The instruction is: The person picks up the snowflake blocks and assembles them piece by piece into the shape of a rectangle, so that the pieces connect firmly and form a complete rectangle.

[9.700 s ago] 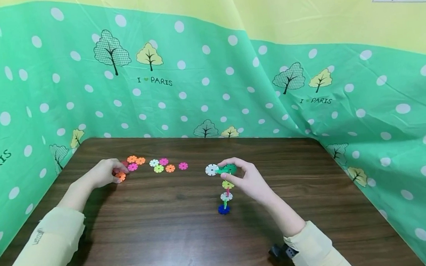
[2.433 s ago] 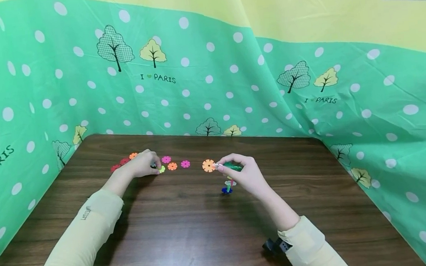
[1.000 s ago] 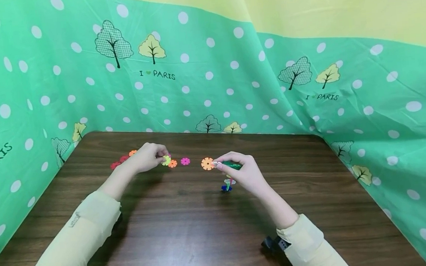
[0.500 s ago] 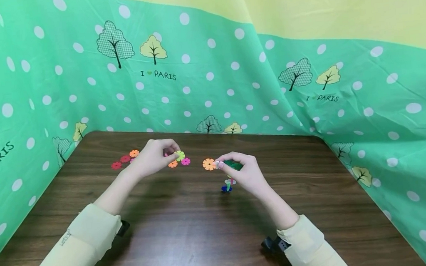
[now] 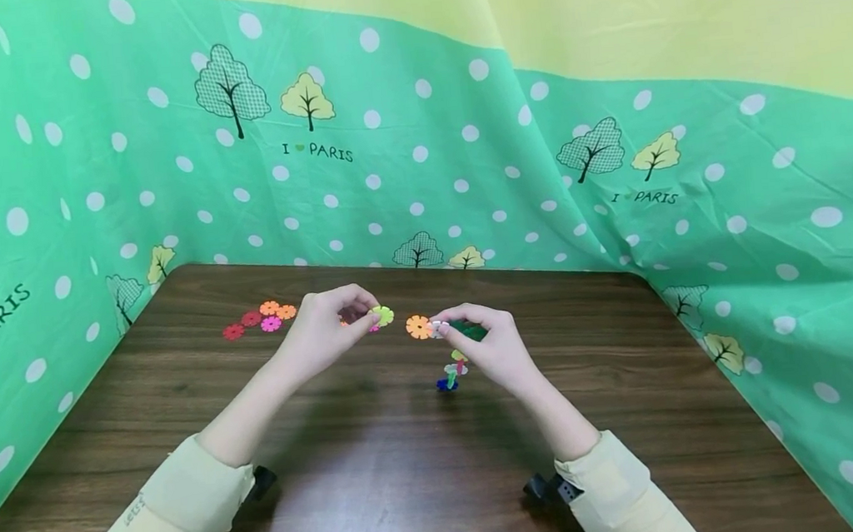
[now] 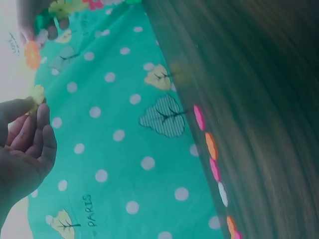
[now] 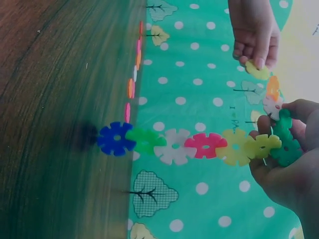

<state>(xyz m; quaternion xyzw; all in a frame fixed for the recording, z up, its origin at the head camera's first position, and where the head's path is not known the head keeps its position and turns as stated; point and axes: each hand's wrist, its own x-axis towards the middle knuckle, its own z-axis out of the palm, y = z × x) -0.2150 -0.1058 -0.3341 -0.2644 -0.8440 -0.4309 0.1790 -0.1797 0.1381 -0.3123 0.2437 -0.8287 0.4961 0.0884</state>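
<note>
My left hand (image 5: 329,328) pinches a yellow-green notched building disc (image 5: 383,315) between thumb and fingertips, held above the table. Facing it across a small gap is an orange building disc (image 5: 418,327), the end piece of a linked chain. My right hand (image 5: 494,344) grips this chain at its dark green discs (image 7: 286,149), beside a white disc (image 7: 273,106). From that grip the rest hangs toward the table: yellow, red (image 7: 206,145), white, light green and, at the bottom, a blue disc (image 7: 116,138). My right fingers partly cover the green pieces.
Loose red (image 5: 233,331), orange (image 5: 269,309) and pink discs (image 5: 271,323) lie at the back left of the brown table (image 5: 382,461). More discs lie behind my left hand, partly hidden. A dotted green cloth (image 5: 421,191) hangs behind the table.
My left hand has picked up the yellow-green disc and carried it right, toward the chain. An orange disc now ends the chain, where a white one did earliest. My right hand has barely moved.
</note>
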